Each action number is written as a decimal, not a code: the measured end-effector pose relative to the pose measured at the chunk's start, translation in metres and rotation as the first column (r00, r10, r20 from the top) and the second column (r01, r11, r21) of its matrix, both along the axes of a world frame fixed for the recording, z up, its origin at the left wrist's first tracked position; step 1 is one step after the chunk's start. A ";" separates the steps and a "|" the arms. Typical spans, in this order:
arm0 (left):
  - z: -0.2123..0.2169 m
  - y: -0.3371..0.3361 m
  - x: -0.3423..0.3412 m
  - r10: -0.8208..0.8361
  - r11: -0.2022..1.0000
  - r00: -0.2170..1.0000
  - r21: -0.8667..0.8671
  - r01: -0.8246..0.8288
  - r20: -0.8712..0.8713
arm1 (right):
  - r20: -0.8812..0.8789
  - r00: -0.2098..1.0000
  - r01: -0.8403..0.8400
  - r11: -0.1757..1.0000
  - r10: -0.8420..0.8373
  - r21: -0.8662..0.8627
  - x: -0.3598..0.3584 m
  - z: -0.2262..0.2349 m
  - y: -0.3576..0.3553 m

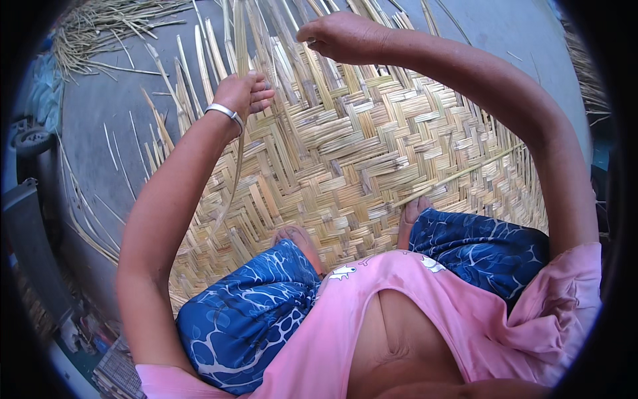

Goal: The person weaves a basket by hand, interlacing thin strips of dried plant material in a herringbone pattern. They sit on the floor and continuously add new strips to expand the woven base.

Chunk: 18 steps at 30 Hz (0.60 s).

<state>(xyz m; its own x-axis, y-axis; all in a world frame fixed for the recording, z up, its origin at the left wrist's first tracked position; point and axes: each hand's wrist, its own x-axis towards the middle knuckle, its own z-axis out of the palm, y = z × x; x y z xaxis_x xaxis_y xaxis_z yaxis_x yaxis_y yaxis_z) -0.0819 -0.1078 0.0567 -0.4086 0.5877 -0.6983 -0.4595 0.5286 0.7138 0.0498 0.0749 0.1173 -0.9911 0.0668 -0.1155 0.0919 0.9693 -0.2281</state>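
Observation:
A large mat (345, 166) of pale split reed strips, woven in a stepped pattern, lies on the floor under my bare feet. My left hand (244, 95), with a silver bangle at the wrist, is closed round a long reed strip (240, 40) at the mat's far left. The strip's tail curves down past my wrist over the weave. Farther right, my right hand (342, 36) is raised above the unwoven ends (292, 50), its fingers curled together. Whatever it may hold is hidden by the fingers.
One loose strip (458, 176) lies across the mat near my right foot. A heap of thin stalks (100, 40) sits at the far left, with scattered strips (123, 156) on the grey floor. Dark and blue objects line the left edge.

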 end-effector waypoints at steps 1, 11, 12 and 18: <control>-0.006 0.002 -0.003 0.021 1.000 1.000 0.019 -0.021 0.006 | 0.066 0.995 0.076 0.993 -0.071 -0.087 -0.004 -0.010 0.004; -0.057 0.074 -0.050 0.057 0.995 0.993 0.082 -0.049 -0.099 | 0.144 0.946 0.322 0.781 -0.291 -0.536 -0.039 -0.066 0.032; -0.062 0.079 -0.053 0.032 0.997 0.989 0.074 -0.022 -0.145 | 0.133 0.949 0.313 0.788 -0.287 -0.531 -0.043 -0.071 0.034; -0.080 0.107 -0.072 0.076 0.994 0.944 0.100 -0.045 -0.322 | 0.090 0.963 0.268 0.849 -0.255 -0.456 -0.056 -0.087 0.035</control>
